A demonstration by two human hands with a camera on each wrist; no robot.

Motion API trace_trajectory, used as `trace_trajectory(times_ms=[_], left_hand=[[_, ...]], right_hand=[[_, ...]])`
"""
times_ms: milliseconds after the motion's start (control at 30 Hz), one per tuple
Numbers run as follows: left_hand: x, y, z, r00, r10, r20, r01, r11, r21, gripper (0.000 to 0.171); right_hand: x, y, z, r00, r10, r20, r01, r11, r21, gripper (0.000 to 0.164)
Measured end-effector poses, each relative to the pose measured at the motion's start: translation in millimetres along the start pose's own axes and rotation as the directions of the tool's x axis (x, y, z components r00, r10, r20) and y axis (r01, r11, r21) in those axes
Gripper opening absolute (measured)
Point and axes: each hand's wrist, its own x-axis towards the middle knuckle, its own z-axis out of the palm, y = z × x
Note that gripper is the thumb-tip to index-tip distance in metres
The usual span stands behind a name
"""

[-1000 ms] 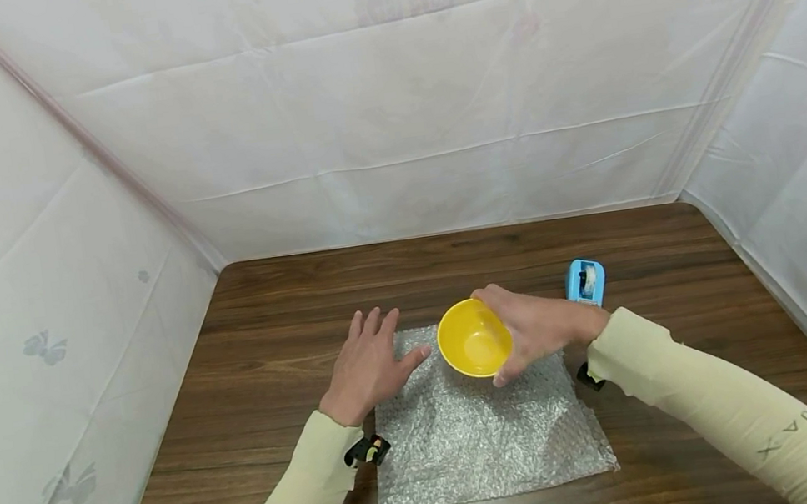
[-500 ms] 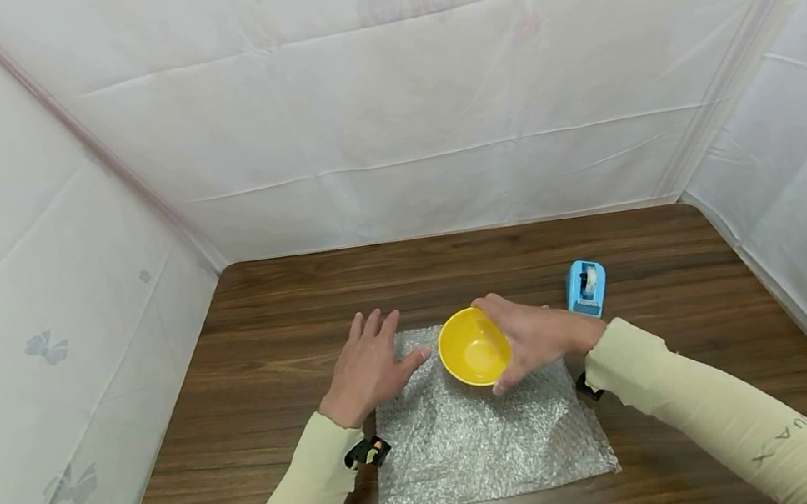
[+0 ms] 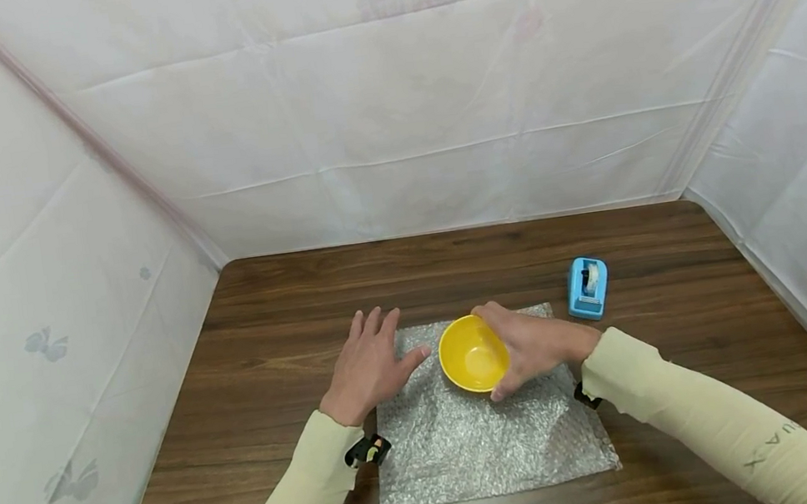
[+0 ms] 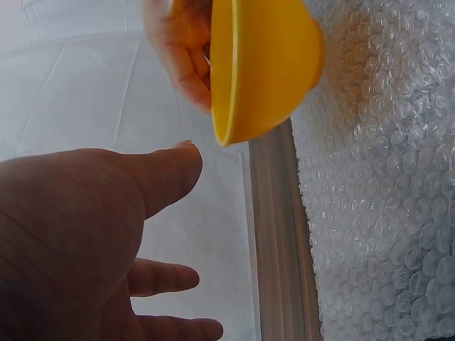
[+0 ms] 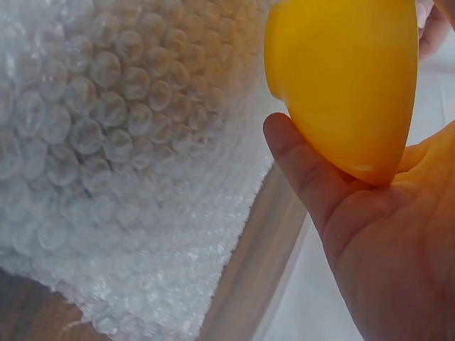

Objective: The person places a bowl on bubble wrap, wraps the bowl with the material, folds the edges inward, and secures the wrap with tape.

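A yellow bowl point(image 3: 473, 354), its mouth facing up, is held by my right hand point(image 3: 536, 345) from the right side. In the right wrist view the thumb and fingers curl round the wall of the bowl point(image 5: 348, 85). Both wrist views show a gap between the bowl's foot and the bubble wrap point(image 4: 384, 185) below it. The sheet of bubble wrap point(image 3: 488, 452) lies flat under both hands. My left hand point(image 3: 368, 370) spreads its fingers over the sheet's left edge, holding nothing; its thumb points toward the bowl.
A blue tape dispenser point(image 3: 588, 288) stands on the dark wooden table point(image 3: 287, 291), behind and right of the bubble wrap. White sheeting point(image 3: 387, 119) walls in the back and both sides of the table.
My right hand has brought the bowl slightly down and toward me over the bubble wrap. More of the tape dispenser shows now. The left hand has stayed put.
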Motion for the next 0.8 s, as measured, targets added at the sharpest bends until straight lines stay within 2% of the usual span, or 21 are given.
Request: trace_trajectory(times_ms=[800], left_hand=[[0.6,0.4,-2.1,1.0,-0.006,0.012,0.006,1.0,-0.009,0.079]], right_hand=[[1.2,5.4,12.6,1.0,-0.02,-0.009,0.02,1.0,-0.008,0.126]])
